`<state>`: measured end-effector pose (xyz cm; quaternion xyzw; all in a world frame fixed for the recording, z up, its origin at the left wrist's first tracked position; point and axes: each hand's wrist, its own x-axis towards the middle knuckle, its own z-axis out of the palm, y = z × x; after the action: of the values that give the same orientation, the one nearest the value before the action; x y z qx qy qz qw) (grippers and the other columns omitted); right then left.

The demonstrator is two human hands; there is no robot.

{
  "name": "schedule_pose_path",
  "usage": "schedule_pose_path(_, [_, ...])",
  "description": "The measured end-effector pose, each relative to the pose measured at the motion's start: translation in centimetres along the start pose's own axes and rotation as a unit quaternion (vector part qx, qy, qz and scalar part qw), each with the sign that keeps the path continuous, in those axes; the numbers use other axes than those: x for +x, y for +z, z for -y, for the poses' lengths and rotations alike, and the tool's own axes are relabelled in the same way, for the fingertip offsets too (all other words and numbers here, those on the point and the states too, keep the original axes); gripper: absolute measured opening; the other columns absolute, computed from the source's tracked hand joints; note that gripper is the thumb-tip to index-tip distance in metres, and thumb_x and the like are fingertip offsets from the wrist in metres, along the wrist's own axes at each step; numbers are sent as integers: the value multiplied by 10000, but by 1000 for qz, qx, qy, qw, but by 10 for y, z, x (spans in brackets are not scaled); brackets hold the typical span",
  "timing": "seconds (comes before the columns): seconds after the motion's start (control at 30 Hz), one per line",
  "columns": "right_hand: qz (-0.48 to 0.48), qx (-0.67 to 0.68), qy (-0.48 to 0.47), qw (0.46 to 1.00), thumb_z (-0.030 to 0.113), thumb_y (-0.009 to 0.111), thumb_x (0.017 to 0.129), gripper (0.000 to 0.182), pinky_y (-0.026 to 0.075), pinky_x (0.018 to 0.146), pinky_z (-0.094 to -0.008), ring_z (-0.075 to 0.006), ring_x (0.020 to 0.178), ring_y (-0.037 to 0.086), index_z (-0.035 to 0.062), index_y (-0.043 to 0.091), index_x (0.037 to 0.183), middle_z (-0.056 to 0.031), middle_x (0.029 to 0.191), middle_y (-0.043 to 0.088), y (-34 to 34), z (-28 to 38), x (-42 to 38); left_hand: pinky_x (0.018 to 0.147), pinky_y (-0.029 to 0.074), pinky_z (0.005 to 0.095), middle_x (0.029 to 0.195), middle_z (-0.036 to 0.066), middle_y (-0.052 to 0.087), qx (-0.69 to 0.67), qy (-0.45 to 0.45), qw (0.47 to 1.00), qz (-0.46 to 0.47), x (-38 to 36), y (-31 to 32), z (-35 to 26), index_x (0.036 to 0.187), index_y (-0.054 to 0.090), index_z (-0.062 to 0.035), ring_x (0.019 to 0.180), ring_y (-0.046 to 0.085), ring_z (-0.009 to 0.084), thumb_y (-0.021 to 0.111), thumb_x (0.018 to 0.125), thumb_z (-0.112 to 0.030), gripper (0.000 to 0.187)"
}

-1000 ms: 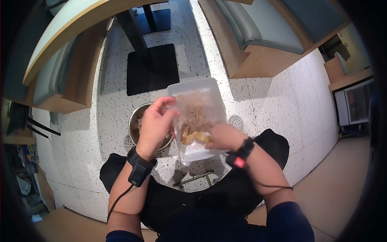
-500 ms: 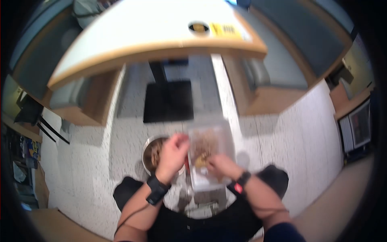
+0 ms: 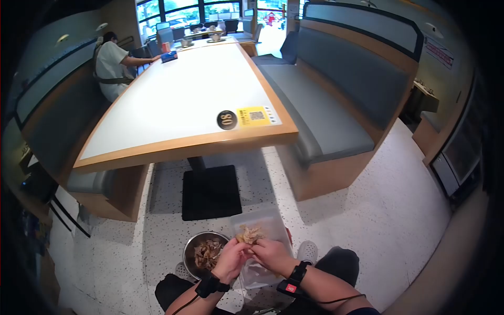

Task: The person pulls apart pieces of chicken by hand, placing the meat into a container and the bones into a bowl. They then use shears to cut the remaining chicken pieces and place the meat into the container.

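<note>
A translucent plastic bin (image 3: 270, 223) stands on the floor between my knees. Over it my left hand (image 3: 234, 257) and my right hand (image 3: 271, 255) meet, fingers closed together around a pale, shredded-looking food piece (image 3: 251, 234). The piece sticks out beyond my fingertips; whether it is meat cannot be told. To the left of the bin, a round metal bowl (image 3: 190, 255) holds brown, irregular pieces (image 3: 208, 254). A clear plastic bag or liner (image 3: 255, 274) seems to lie in the near part of the bin.
Ahead is a white table (image 3: 184, 94) with wooden edging and a black base plate (image 3: 211, 192). Padded benches (image 3: 315, 105) flank it. A person (image 3: 111, 65) sits at the left, an arm on the table near a blue packet (image 3: 169, 56). My shoe (image 3: 307, 251) is beside the bin.
The view has tilted up, showing the whole table and the seated person. My hands, apart before over the bowl side and inside the bin, have come together with the food piece between them.
</note>
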<state>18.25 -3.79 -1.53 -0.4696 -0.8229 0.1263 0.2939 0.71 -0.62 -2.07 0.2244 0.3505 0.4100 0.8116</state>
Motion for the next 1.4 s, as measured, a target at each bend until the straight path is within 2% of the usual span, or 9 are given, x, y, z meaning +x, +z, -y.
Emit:
schedule_pose_path(0.3, [-112, 90, 53, 988, 215, 757, 876, 333, 565, 814, -413, -361, 935, 679, 33, 665, 1139, -169, 1071, 687, -19, 5, 10, 825, 519, 276, 1144, 84, 670, -16, 41, 999, 3, 14, -11, 7, 1201, 601, -4, 966, 654, 164, 490, 993, -53, 242])
schedule_pose_path(0.43, [-85, 157, 62, 982, 166, 743, 883, 571, 478, 1024, -432, -366, 1201, 597, 5, 541, 1392, -206, 1338, 585, -10, -10, 11, 787, 523, 269, 1094, 66, 677, -21, 11, 999, 33, -1, 5, 2, 1223, 586, -17, 900, 654, 149, 460, 1020, -70, 244])
schedule_pose_path(0.7, [-42, 264, 28, 963, 154, 684, 948, 462, 474, 1030, -374, -312, 1209, 604, 17, 575, 1377, -194, 1383, 570, -12, -9, 6, 609, 487, 230, 917, 22, 639, 25, -23, 995, 92, -18, 29, -6, 1211, 548, -45, 671, 571, 92, 445, 1006, -55, 229])
schedule_pose_path(0.8, [-51, 370, 83, 924, 176, 633, 990, 320, 494, 991, -359, -281, 1152, 623, 1, 640, 1258, -193, 1313, 610, -5, -6, 5, 526, 444, 225, 760, -3, 553, 131, -53, 987, 77, -19, 34, -7, 1202, 544, -40, 577, 528, 89, 443, 977, -38, 247])
schedule_pose_path(0.9, [-108, 280, 59, 952, 224, 617, 995, 277, 524, 897, -446, -398, 1021, 647, 16, 674, 1168, -204, 1143, 660, 4, -10, 5, 520, 441, 226, 732, -5, 536, 144, -60, 981, 112, -18, 30, -2, 1185, 548, -35, 566, 518, 87, 464, 962, -42, 239])
schedule_pose_path(0.97, [-143, 218, 122, 958, 221, 469, 1071, 320, 532, 756, -344, -263, 817, 674, -11, 688, 1052, -154, 948, 700, -3, -3, 6, 502, 423, 224, 708, -10, 522, 131, -62, 985, 95, -20, 36, 0, 1184, 551, -34, 543, 493, 75, 471, 949, -40, 249])
schedule_pose_path(1.1, [-133, 189, 141, 963, 239, 430, 1087, 372, 512, 673, -355, -254, 710, 666, -8, 694, 1000, -128, 819, 691, -11, 9, 13, 649, 519, 308, 822, 61, 621, 292, 11, 955, 50, -21, 40, 5, 1194, 560, 9, 704, 614, 149, 491, 944, -47, 265])
schedule_pose_path(1.2, [-131, 234, 216, 939, 270, 399, 1099, 425, 496, 693, -448, -390, 730, 637, -23, 677, 968, -191, 792, 663, -14, 12, 15, 699, 534, 342, 870, 80, 655, 358, 100, 928, 23, -19, 41, 18, 1132, 563, 23, 761, 634, 167, 514, 944, -68, 214])
schedule_pose_path(1.4, [-124, 366, 333, 860, 387, 344, 1113, 567, 484, 654, -357, -194, 685, 615, -35, 667, 915, -131, 764, 644, -15, 10, 14, 781, 533, 440, 920, 233, 671, 454, 147, 878, 24, -21, 41, 17, 1147, 553, 43, 887, 659, 372, 561, 911, -106, 279])
